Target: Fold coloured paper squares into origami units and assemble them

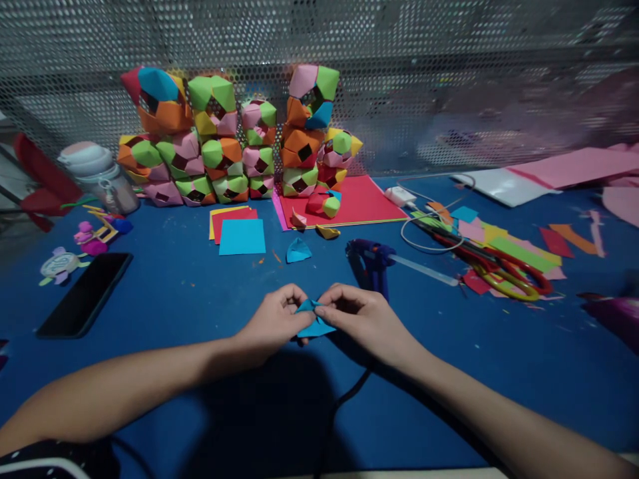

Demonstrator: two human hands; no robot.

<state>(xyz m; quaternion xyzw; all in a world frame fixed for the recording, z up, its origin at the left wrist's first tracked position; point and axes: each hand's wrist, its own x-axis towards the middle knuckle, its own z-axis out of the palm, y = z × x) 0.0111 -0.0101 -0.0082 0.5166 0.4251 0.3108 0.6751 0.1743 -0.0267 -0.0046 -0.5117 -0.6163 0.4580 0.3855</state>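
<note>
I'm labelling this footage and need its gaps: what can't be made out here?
All in the head view:
- Small blue folded paper piece: some folds, covered by the left hand and right hand.
- Dark blue glue gun: handle's lower end, behind the right hand.
- Purple object: full shape, cut off by the right edge.
- Pale round turtle figure: markings, too small and blurred.

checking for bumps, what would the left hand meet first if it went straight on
Past the blue paper it holds, the left hand would probably meet the right hand; depth is unclear.
</note>
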